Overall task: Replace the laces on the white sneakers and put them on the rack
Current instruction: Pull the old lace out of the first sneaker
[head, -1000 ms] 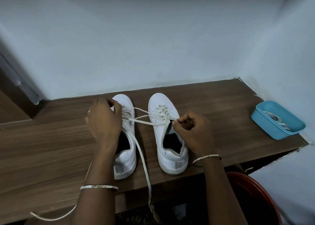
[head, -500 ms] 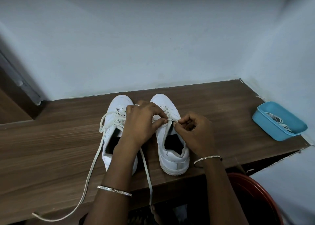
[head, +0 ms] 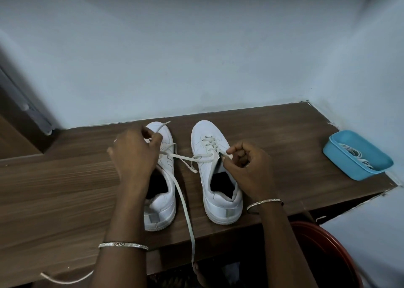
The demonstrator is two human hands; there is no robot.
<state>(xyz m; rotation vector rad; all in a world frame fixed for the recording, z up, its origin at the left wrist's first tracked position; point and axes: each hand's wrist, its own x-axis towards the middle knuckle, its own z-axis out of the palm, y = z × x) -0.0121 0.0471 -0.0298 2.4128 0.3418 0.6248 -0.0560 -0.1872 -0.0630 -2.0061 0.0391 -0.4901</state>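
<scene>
Threading lace [head: 185, 157] through right sneaker [head: 223, 209], mid-frame on counter [head: 65, 189]: front eyelets showing laced, upper ones waiting. Right hand [head: 249, 169] pinching lace at eyelet; left hand [head: 133, 156] gripping strand above left sneaker [head: 161, 211]. Left sneaker's lacing partly hiding under hand; racking seemingly remaining, rack not showing.

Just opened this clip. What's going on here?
A person is working a lace on a pair of white sneakers standing on a wooden shelf. The right hand pinches the lace at the right sneaker's eyelets. The left hand holds an end up over the left sneaker, so the lace crosses between the shoes. A loose length hangs over the shelf's front edge. A blue tub holding more laces sits to the right.
</scene>
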